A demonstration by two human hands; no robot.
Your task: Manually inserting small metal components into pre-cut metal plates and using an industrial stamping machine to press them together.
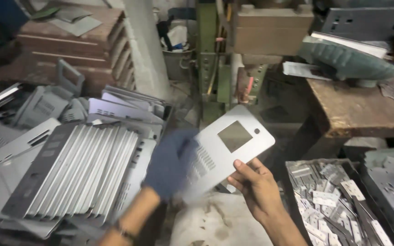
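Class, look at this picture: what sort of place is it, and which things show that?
Most likely a small sheet-metal stamping workshop. A green press machine stands at the back, stamped metal panels are stacked on the left, and a bin of small punched pieces sits on the right. Both hands hold one punched panel.

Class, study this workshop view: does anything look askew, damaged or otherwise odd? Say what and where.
The left hand wears a dark glove while the right hand is bare; both hold one metal plate. The grey panels at left lie in a loose, tilted heap rather than a square stack. No damage shows.
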